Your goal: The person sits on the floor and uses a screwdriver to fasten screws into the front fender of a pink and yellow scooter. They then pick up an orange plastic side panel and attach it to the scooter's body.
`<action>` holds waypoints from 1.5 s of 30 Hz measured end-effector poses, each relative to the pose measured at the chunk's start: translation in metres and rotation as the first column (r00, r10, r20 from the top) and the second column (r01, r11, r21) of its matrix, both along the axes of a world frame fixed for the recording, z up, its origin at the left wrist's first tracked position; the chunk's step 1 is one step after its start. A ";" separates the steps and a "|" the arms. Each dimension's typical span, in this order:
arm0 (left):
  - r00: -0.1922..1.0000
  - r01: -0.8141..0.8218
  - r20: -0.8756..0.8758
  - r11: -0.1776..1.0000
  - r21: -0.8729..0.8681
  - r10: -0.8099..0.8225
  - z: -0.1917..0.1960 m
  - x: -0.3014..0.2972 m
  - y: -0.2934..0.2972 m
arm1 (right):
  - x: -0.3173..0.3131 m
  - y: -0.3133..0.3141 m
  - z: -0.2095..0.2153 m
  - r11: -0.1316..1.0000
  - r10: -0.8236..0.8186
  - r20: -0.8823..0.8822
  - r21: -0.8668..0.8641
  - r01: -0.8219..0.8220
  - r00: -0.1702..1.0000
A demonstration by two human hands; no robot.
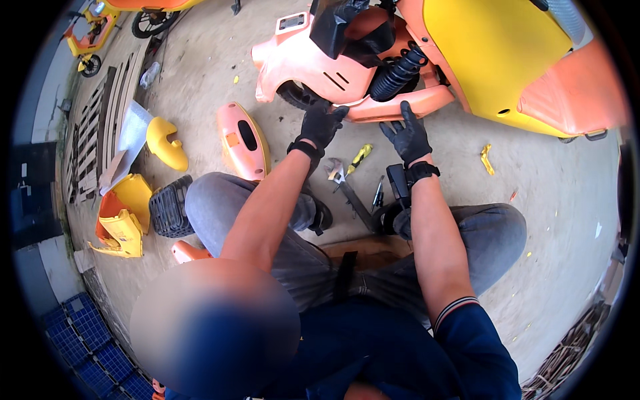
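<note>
An orange and yellow scooter [507, 60] lies on its side in front of me, its rear wheel [300, 97] and black coil shock [398, 72] exposed. My left hand [321, 124], in a black glove, rests on the lower edge of the orange rear panel [300, 67] beside the wheel, fingers curled on it. My right hand [407, 135], also gloved, has its fingers spread and pressed on the orange panel edge [413, 101] below the shock. Neither hand holds a tool.
On the concrete between my knees lie a spanner [335, 171], a yellow-handled screwdriver [358, 159] and a dark tool [378, 195]. Loose orange cover [243, 140], yellow parts [167, 143] and a footboard [170, 207] sit at left. A wooden pallet [100, 127] and blue crates [93, 340] lie further left.
</note>
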State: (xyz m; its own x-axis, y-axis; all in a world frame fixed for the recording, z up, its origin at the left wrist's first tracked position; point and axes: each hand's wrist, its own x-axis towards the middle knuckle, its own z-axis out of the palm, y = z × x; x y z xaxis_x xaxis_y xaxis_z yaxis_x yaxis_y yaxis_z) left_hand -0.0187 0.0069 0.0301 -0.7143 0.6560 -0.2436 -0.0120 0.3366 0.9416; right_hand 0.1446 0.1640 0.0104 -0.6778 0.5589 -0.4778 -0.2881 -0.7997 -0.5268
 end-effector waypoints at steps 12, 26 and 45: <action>0.988 -0.055 -0.141 0.998 0.019 0.057 -0.026 0.014 -0.002 | 0.000 0.008 -0.022 0.999 0.029 -0.055 0.015 -0.028 0.998; 0.980 0.032 -0.195 0.999 0.037 -0.024 -0.032 0.006 0.001 | 0.005 0.001 -0.015 0.996 0.009 0.095 0.083 -0.017 0.995; 0.972 -0.024 -0.235 0.998 -0.052 0.011 -0.013 -0.003 -0.004 | 0.009 -0.015 -0.008 0.988 -0.001 0.135 0.152 -0.019 0.991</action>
State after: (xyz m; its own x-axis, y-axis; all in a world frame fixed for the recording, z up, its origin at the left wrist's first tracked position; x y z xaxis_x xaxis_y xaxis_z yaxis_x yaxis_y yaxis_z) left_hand -0.0212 0.0033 0.0171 -0.7670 0.6333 -0.1032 0.2004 0.3891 0.8991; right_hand 0.1531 0.1485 0.0019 -0.6186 0.6265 -0.4742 -0.1998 -0.7091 -0.6762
